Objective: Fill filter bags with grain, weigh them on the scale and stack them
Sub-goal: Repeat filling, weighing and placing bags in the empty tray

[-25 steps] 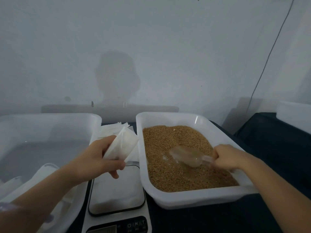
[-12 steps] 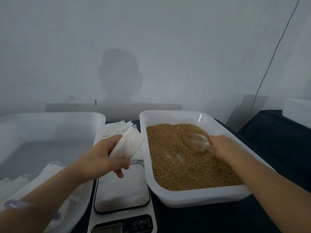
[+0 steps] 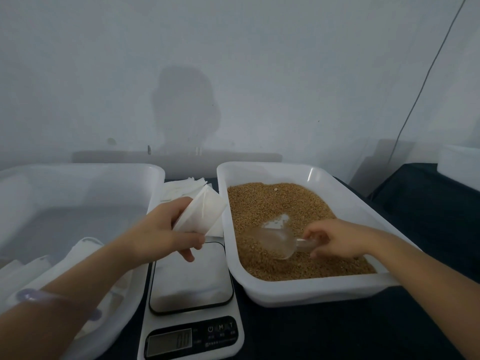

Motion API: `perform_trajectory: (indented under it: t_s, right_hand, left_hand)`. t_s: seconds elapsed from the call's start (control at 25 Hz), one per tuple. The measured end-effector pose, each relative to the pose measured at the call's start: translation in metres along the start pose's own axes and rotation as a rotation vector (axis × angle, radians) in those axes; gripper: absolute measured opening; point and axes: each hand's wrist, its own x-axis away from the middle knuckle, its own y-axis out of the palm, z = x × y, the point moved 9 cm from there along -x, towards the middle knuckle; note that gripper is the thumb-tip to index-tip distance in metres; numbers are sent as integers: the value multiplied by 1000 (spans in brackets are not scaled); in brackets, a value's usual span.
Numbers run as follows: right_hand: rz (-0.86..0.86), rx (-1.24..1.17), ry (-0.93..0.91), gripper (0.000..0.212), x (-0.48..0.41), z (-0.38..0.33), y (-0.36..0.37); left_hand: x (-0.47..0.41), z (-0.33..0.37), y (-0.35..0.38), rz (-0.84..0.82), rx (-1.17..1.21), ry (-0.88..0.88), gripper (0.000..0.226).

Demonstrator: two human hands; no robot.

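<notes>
- left hand [image 3: 166,235] pinches an empty filter bag [image 3: 202,214] by its lower end, mouth tilted up and to the right, above the scale [image 3: 191,279] and just beside the grain tray [image 3: 306,292]
- right hand [image 3: 337,239] has its fingers curled round the handle of a clear scoop [image 3: 275,241], bowl down in the grain [image 3: 272,203] and pointing left toward the bag
- so the bag sits up-left of the scoop with the tray wall between, and i'd guess the right hand makes the trip
- dark cloth [image 3: 337,331] on the table, second white tray [image 3: 78,172] on the left, spare bags [image 3: 181,187] behind the scale, plain wall behind
</notes>
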Motion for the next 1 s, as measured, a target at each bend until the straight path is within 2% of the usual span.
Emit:
perform_trajectory:
  t_s: [0.08, 0.16, 0.24, 0.48, 0.8, 1.0]
  right_hand:
    - [26, 47, -39, 23, 6, -6, -2]
    - [123, 117, -61, 22, 13, -10, -12]
    - [244, 175, -94, 25, 21, -13, -25]
    - [420, 314, -121, 34, 44, -8, -41]
    - [320, 47, -42, 36, 47, 12, -32]
    - [293, -23, -19, 33, 51, 15, -32]
  left_hand:
    - [-1, -1, 0, 5, 0, -3, 30]
    - [-1, -2, 0, 1, 1, -6, 31]
    - [-1, -2, 1, -8, 8, -11, 32]
    - [1, 0, 0, 5, 16, -9, 30]
    - [0, -3, 0, 14, 18, -8, 30]
    - [1, -3, 1, -2, 22, -19, 32]
